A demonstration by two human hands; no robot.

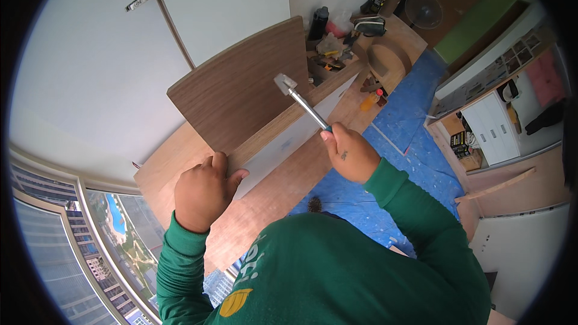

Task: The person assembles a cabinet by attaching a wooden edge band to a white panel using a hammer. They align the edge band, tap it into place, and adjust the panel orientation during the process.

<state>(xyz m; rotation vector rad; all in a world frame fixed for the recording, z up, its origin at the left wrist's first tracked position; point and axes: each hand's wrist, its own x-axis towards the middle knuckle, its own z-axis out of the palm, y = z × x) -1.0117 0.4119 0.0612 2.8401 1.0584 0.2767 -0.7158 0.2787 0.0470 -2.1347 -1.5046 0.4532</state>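
Observation:
In my right hand point(351, 151) is a hammer point(310, 109) with a shiny metal shaft; the fingers close round its dark grip. Its head is raised above a long board point(288, 149) with a wood-grain edge and a whitish side. My left hand point(203, 191) grips the near left end of that board, fingers curled over the top and thumb against the pale side. Behind the board stands a wide wood-grain panel point(241, 84), tilted in view and meeting it along its lower edge. Both pieces rest on a plywood worktop point(259, 215).
Toward the far end sit a dark bottle point(319, 23), loose tools point(332, 64), a curved wooden piece point(391, 60) and an orange drink bottle point(371, 100). Blue sheeting point(415, 108) covers the floor at right. A window point(114, 216) lies to the left, a fan point(423, 10) far right.

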